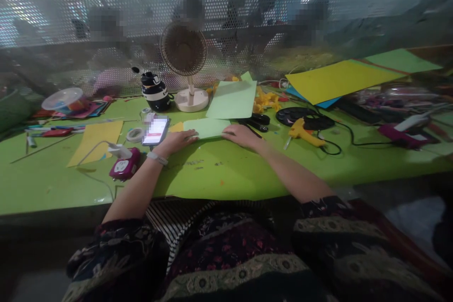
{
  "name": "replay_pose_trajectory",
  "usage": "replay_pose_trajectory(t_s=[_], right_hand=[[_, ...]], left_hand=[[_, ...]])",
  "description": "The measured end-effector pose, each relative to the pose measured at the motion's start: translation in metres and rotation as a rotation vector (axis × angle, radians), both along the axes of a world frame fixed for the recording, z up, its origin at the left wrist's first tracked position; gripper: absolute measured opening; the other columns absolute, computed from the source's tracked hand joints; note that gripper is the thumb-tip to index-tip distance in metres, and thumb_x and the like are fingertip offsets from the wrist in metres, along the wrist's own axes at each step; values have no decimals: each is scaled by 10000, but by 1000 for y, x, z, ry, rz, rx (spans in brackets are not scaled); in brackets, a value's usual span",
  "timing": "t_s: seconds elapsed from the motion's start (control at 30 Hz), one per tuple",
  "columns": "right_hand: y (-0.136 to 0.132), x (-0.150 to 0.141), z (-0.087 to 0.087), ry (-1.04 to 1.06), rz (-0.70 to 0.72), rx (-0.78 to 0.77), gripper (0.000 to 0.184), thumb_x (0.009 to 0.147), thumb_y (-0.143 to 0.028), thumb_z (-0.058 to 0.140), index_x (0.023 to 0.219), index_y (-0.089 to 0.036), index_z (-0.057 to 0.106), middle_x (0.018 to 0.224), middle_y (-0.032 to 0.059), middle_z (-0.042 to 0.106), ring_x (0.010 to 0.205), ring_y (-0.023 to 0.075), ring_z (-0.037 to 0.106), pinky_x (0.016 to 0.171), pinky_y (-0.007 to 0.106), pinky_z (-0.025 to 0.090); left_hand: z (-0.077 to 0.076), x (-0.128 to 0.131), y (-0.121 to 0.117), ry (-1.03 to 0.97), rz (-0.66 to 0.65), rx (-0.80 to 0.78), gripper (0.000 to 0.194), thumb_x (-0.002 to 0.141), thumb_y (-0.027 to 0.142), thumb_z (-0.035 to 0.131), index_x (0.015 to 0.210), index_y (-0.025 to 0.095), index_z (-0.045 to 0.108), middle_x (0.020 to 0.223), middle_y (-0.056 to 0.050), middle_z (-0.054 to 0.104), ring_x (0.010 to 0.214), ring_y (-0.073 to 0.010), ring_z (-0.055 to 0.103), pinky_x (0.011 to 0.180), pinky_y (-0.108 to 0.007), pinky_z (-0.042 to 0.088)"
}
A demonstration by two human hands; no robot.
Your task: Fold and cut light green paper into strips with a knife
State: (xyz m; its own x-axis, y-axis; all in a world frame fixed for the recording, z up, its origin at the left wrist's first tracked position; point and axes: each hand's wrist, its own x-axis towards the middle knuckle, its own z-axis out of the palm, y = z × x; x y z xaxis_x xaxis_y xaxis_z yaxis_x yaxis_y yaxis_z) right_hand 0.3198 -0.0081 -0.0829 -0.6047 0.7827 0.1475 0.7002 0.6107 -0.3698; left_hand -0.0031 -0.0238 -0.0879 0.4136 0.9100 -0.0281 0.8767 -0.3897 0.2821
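In the centre of the frame, a small pale green sheet of paper (208,129) lies on the bench (226,177), which has a bright lime-green top, and both bare hands are on it. The left hand (180,141), with a whitish band (157,158) on its wrist, rests at the sheet's left end, its fingers stretched out nearly flat and closed around nothing. The right hand (242,135) touches the right end with its fingers slightly bent; whether they pinch the edge or only press on it, I cannot tell. A bit of orange-yellow paper (176,127) shows just beside the sheet's left end. Left of the left hand are a lit smartphone (155,130), a roll of whitish tape (135,135) and a magenta plug adapter (124,164) with a white plug in it. Behind the sheet, toward the upper centre, a larger pale green sheet (232,99) lies near a cream-coloured desk fan (191,99) and a dark, white-banded bottle (156,93). Right of the right hand, a yellow glue gun (305,134) lies by a round black tray (311,116), and large yellow card (339,80) spreads across the upper right.
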Motion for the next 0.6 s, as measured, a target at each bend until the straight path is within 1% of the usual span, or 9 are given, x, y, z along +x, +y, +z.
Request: replay_pose_trajectory(t_s=[0.1, 0.2, 0.33, 0.4, 0.47, 0.53, 0.6], right_hand=[[1, -3, -1, 26, -20, 9, 320, 1065, -329, 550, 1136, -166, 817, 1236, 131, 786, 1127, 261, 694, 974, 369, 499], [1, -5, -1, 44, -47, 22, 312, 1059, -325, 555, 1085, -183, 832, 1183, 119, 800, 1079, 251, 705, 940, 355, 499], [2, -6, -3, 54, -89, 28, 299, 1047, -330, 572, 1057, -196, 839, 1151, 111, 805, 1044, 247, 709, 902, 344, 499], [2, -7, -4, 57, -100, 23, 303, 1046, -329, 569, 1047, -190, 838, 1145, 113, 805, 1037, 249, 707, 895, 343, 496], [2, -9, -4, 58, -105, 23, 305, 1043, -316, 563, 1027, -180, 836, 1130, 118, 806, 1027, 253, 702, 903, 351, 493], [1, -11, -2, 74, -103, 38, 298, 1036, -296, 559, 1006, -177, 831, 1125, 124, 805, 1031, 260, 692, 933, 371, 485], [-3, -10, 5, 142, -94, 58, 301, 1034, -293, 545, 1005, -174, 820, 1140, 133, 798, 1048, 262, 677, 965, 390, 472]], left_hand=[[0, 0, 0, -3, 1, 8, 562, 1058, 587, 451, 1480, 271, 644, 1577, -42, 579, 1398, -305, 615, 1182, -436, 459], [1, 1, 0, -16, 2, 5, 577, 1073, 585, 392, 1475, 263, 650, 1576, -40, 582, 1405, -295, 609, 1189, -420, 450], [2, 2, -2, -30, 20, 0, 603, 1086, 573, 331, 1462, 239, 664, 1565, -65, 592, 1407, -314, 604, 1183, -428, 451], [3, 2, -4, -60, 16, 9, 592, 1075, 590, 367, 1442, 245, 680, 1550, -70, 608, 1392, -319, 617, 1166, -434, 466], [3, 4, -6, -94, 24, 22, 596, 1030, 633, 473, 1428, 246, 690, 1509, -83, 648, 1342, -325, 654, 1122, -447, 507], [5, 5, -8, -142, 41, 80, 580, 981, 644, 562, 1358, 240, 738, 1405, -95, 726, 1251, -323, 704, 1075, -467, 542], [10, 5, -11, -231, 36, 162, 511, 971, 622, 579, 1212, 232, 805, 1246, -100, 799, 1106, -308, 752, 1004, -471, 577]])
